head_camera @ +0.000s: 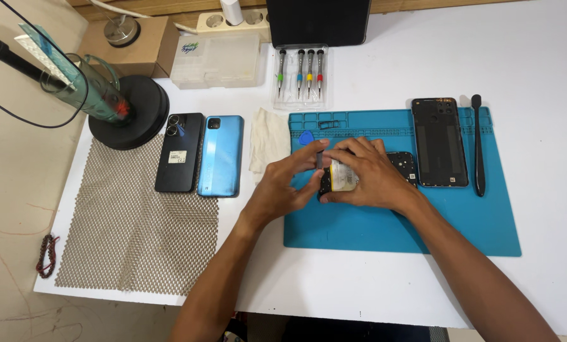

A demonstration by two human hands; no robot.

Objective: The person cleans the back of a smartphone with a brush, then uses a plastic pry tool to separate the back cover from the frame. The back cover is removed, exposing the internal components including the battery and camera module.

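Both hands are working mid-mat on the teal silicone mat: right hand is gripping the opened black phone, left hand fingers are pinching a thin dark tool; bare mat is lying nearer.

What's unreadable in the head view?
- Opened phone: mostly covered by the right hand and left hand.
- Thin grey tool at the left fingertips: too small to identify.
- Dark tablet: cut off by the top edge.
- Screwdriver set: tips too small.

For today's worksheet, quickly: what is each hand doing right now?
Left hand: fingers pinching a thin dark tool.
Right hand: closed over the opened phone on the blue mat.
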